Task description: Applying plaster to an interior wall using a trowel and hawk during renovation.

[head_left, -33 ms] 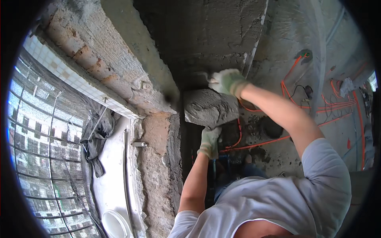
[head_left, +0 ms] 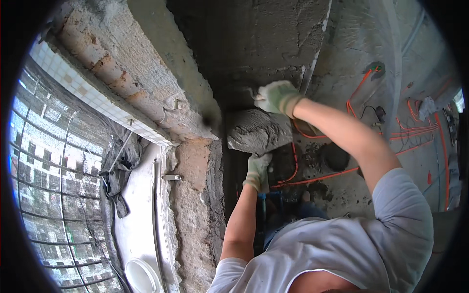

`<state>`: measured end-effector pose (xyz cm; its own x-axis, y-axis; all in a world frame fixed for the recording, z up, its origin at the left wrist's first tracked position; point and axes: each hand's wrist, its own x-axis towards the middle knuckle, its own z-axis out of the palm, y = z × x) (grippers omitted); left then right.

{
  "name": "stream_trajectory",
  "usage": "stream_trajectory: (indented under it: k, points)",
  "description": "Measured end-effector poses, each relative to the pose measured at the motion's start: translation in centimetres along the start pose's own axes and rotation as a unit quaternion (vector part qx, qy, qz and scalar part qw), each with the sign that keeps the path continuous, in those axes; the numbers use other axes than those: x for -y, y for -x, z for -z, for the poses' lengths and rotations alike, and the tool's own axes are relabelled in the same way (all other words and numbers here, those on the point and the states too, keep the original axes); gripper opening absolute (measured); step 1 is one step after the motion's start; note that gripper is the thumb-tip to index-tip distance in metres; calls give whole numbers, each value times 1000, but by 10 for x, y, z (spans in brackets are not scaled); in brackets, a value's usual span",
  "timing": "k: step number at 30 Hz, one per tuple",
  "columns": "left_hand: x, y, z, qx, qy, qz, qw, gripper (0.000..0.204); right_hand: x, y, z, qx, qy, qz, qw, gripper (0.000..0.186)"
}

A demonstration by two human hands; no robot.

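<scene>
My left hand, in a pale green and white work glove, is closed below a flat hawk and holds it up. Wet grey mortar lies heaped over the hawk and covers most of its top. Just beyond it, my right hand, gloved alike, is closed around the handle of a trowel. The trowel is at the dark, freshly plastered wall; its blade is hard to make out against the grey surface. A straight metal strip runs along the wall's right edge.
A rough, chipped masonry edge stands close on my left, with a window opening and dark netting beyond. A white bucket stands at lower left. Orange conduits cross the floor on the right, and a dark round bucket is there.
My right hand and the trowel have shifted slightly left and up along the wall. My left hand and the mortar-laden hawk stay almost in place.
</scene>
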<state>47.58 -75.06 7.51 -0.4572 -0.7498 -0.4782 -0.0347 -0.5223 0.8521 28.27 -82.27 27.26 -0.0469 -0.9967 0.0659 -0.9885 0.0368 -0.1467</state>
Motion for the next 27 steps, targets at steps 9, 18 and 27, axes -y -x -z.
stream_trajectory:
  k: [9, 18, 27]
  points:
    - [-22, -15, 5, -21, 10, 64, 998, 22, 38, -34, 142, 31, 155, 35, 987, 46]
    - [-16, -18, 6, -6, 23, 15, 1000, 17, -38, 11, 127, -182, 212, 297, 913, 20]
    - [-28, -9, 3, -24, -13, 68, 997, 18, -89, 24, 28, -29, -112, -34, 993, 52]
